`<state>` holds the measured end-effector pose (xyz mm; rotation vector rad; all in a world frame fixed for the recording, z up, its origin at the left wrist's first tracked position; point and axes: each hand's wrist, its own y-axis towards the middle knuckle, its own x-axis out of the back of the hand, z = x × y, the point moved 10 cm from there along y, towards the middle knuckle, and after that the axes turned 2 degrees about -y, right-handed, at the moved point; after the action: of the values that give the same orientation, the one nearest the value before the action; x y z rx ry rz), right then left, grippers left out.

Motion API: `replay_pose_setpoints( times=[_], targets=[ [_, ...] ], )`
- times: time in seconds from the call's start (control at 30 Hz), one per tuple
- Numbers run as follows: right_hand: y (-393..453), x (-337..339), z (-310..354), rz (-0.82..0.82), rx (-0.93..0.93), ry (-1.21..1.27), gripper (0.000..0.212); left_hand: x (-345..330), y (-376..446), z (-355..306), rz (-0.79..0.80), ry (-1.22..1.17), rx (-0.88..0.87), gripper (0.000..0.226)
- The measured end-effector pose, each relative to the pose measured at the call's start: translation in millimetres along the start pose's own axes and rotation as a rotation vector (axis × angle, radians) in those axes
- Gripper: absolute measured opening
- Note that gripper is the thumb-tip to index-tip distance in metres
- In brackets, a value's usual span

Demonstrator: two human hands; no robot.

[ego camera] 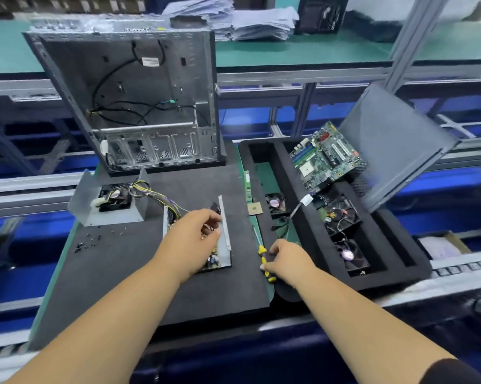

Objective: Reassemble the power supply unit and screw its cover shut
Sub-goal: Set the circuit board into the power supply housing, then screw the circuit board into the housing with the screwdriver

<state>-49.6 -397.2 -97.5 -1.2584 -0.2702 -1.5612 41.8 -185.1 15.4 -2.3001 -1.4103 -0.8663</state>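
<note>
**Power supply open on the mat, both my hands down at it**

The power supply base (219, 253), a shallow sheet-metal tray with its circuit board showing at the near end, lies in the middle of the black foam mat (122, 273). My left hand (190, 239) rests over it, fingers curled down into the parts; I cannot tell what they pinch. A bundle of yellow, black and purple wires (161, 198) runs from the tray to the cover (109, 200), a bent grey metal shell with a black fan inside, standing just beyond at the mat's far left.

My right hand (286, 261) curls round the screwdriver (262, 256), with its yellow-and-black handle and thin shaft, at the mat's right edge. Small black screws (91, 242) lie scattered on the mat, near the cover.

Behind stands the empty grey computer case (139, 101), tilted back. To the right, a black foam tray (311, 217) holds fans and a green motherboard (328, 156).
</note>
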Motion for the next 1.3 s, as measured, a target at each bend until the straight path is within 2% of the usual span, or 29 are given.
replay_pose_setpoints(
  times=[0.07,0.17,0.27,0.43,0.5,0.6,0.8,1.0,1.1,1.3],
  targets=[
    [-1,-1,1,0.008,-0.003,0.028,0.032,1,-7,-3,-0.026,-0.033,0.015,0.022],
    [-3,1,3,0.016,-0.016,0.074,0.01,4,-18,-6,-0.055,-0.093,0.042,0.024],
    [1,14,2,-0.001,-0.039,0.209,0.018,13,-27,-5,-0.106,-0.135,0.077,0.026],
    [8,41,18,-0.041,0.008,0.75,0.036,38,-47,9,-0.234,-0.218,0.133,0.025],
    [10,52,40,-0.044,0.079,0.869,0.033,52,-58,20,-0.302,-0.216,0.162,0.023],
    [10,55,81,0.031,0.152,0.974,0.012,73,-72,43,-0.382,-0.225,0.224,0.022],
    [6,40,166,0.147,0.263,1.021,0.017,118,-86,95,-0.478,-0.161,0.358,0.017],
    [11,17,220,0.159,0.284,1.015,0.019,169,-94,150,-0.559,-0.019,0.519,0.017],
    [16,6,238,0.158,0.28,1.024,0.022,185,-93,180,-0.551,-0.001,0.575,0.018],
    [25,-19,262,0.167,0.227,1.031,0.03,191,-74,228,-0.433,-0.017,0.594,0.018]
  ],
)
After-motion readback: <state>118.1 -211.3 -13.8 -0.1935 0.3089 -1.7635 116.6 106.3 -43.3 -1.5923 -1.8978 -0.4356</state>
